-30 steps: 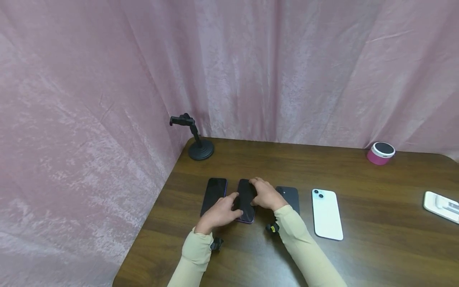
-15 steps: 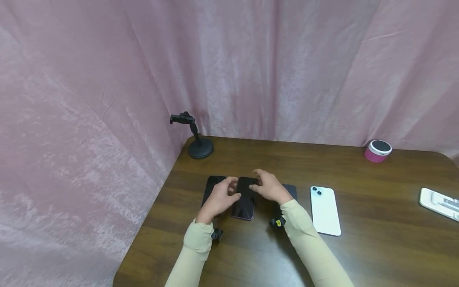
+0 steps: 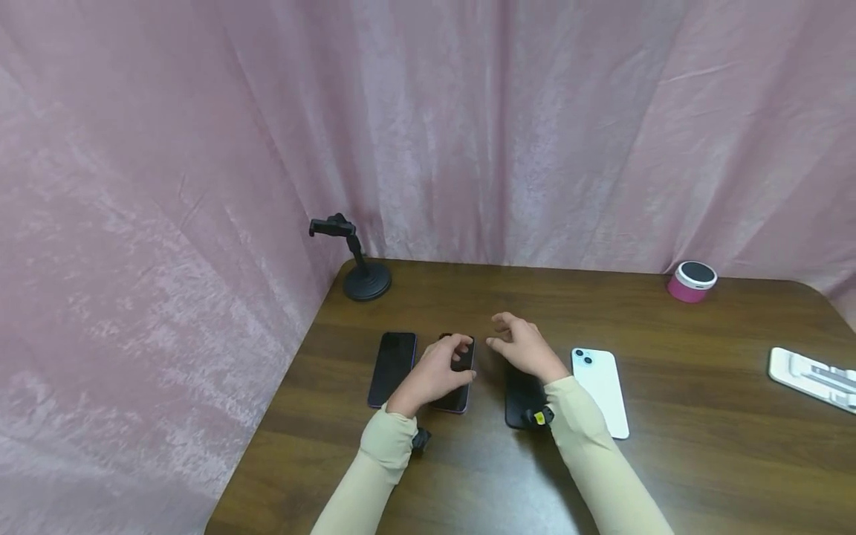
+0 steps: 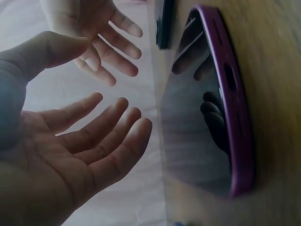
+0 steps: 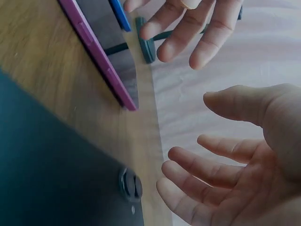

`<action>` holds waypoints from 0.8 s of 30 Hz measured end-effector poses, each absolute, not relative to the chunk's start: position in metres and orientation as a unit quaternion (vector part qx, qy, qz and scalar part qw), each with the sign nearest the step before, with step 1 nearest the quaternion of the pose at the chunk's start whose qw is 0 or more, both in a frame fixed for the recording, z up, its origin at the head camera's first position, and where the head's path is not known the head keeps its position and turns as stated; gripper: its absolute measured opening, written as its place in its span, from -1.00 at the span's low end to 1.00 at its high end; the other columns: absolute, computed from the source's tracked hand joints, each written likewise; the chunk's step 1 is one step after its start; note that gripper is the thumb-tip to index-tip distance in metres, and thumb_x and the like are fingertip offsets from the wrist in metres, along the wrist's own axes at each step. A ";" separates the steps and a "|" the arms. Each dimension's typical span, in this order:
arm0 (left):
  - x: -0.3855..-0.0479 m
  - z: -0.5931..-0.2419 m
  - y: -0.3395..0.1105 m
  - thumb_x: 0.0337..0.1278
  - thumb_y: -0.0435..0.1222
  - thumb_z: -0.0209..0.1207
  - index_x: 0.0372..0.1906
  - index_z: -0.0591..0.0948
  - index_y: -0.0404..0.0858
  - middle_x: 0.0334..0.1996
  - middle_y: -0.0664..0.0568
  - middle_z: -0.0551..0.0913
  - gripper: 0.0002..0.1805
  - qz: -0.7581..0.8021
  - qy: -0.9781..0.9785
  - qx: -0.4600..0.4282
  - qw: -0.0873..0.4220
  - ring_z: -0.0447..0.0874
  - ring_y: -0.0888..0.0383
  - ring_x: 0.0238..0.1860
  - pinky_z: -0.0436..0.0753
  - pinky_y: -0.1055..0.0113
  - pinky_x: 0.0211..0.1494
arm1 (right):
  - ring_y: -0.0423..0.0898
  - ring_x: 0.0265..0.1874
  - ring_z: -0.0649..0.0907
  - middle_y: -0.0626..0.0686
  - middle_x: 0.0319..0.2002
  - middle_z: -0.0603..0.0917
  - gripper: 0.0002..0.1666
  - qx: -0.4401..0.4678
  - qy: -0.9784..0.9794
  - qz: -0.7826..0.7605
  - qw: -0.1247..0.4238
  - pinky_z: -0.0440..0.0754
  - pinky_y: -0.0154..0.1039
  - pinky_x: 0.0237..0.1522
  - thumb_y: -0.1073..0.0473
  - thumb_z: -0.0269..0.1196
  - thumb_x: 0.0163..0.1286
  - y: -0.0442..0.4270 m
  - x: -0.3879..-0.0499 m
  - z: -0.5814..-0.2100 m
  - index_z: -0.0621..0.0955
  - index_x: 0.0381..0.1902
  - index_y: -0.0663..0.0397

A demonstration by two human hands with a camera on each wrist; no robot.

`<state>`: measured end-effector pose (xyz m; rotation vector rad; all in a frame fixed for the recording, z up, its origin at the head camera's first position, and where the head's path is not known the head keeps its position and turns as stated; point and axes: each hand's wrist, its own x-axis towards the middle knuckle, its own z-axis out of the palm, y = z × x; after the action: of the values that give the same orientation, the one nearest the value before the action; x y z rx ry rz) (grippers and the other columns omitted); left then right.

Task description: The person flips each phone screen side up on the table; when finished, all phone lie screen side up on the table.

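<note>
In the head view my left hand [image 3: 438, 373] hovers over a smartphone [image 3: 455, 402] lying screen up. Its fingers are loosely bent and hold nothing; the left wrist view shows them apart from the purple-edged phone [image 4: 242, 127]. To the right, my right hand [image 3: 527, 350] is held above a dark smartphone [image 3: 521, 397], which lies back up and is partly covered by that hand and wrist. In the right wrist view, the right hand's relaxed fingers [image 5: 197, 183] grip nothing, with the dark phone's camera lenses [image 5: 130, 183] nearby.
Another black-screened smartphone [image 3: 391, 369] lies at the left of the row, and a white smartphone [image 3: 604, 394] at the right. Behind stand a black phone stand [image 3: 366, 281] and a pink-and-white round device [image 3: 692, 282]. A white flat object [image 3: 812, 377] lies far right on the wooden table [image 3: 702, 475].
Both hands were at the sides of the purple-edged phone. The right hand has come off it and moved right over the dark phone; the left has lifted and shifted right above it.
</note>
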<state>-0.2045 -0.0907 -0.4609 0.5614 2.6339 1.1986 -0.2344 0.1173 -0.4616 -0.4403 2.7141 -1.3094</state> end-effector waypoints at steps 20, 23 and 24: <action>-0.199 -0.456 -0.046 0.11 -0.30 0.44 0.40 0.40 -0.29 0.24 -0.15 0.46 -0.25 0.367 0.891 0.225 0.143 0.48 -0.07 0.23 0.55 0.13 0.16 | 0.35 0.22 0.52 0.42 0.28 0.47 -0.42 -0.091 0.906 -0.410 0.056 0.53 0.25 0.13 0.20 0.22 0.48 0.152 -0.216 -0.469 0.41 0.36 0.38; -0.196 -0.457 -0.042 0.10 -0.30 0.45 0.41 0.39 -0.26 0.24 -0.15 0.45 -0.23 0.355 0.894 0.225 0.152 0.47 -0.05 0.22 0.56 0.13 0.15 | 0.36 0.23 0.50 0.43 0.28 0.46 -0.41 -0.087 0.910 -0.401 0.058 0.50 0.28 0.15 0.21 0.22 0.48 0.154 -0.213 -0.470 0.41 0.36 0.39; -0.194 -0.457 -0.041 0.09 -0.30 0.46 0.42 0.39 -0.26 0.23 -0.15 0.45 -0.22 0.350 0.896 0.225 0.156 0.46 -0.05 0.21 0.56 0.12 0.14 | 0.37 0.24 0.49 0.43 0.28 0.46 -0.41 -0.085 0.912 -0.397 0.060 0.49 0.29 0.16 0.22 0.22 0.47 0.154 -0.212 -0.470 0.41 0.36 0.39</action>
<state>-0.1942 -0.0407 -0.4574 0.6440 2.5663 1.0019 -0.2122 0.1542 -0.4703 -0.2569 2.7607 -1.2030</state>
